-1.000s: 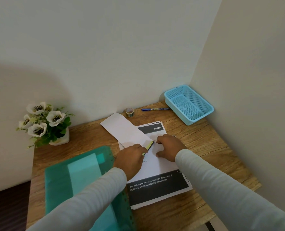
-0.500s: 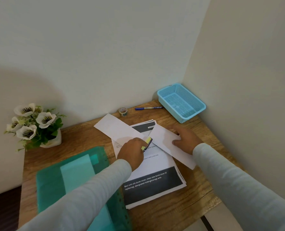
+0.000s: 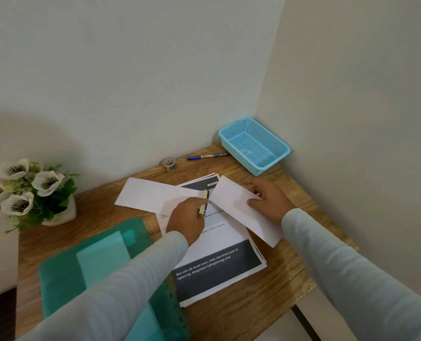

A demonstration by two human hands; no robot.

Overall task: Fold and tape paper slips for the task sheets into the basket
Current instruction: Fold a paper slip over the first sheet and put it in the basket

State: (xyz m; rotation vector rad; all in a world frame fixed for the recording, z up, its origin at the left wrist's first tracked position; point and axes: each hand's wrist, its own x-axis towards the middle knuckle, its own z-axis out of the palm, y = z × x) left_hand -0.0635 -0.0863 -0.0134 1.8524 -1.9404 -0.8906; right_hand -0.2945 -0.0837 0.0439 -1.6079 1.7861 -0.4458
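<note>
Head view: left hand curled round a small yellow-and-black tool, its tip over the task sheets. Right hand on a white slip lying askew across the sheets' right edge, thumb on top, fingers past its far edge; pinching or merely pressing, impossible to say. Second slip just left of the tool. Basket in the far corner, apart from both slips; tape roll and pen by the wall. Probably time to ready the slip for folding: best to slide it onto bare table, park the tool, match edges before creasing, then fetch the tape.
</note>
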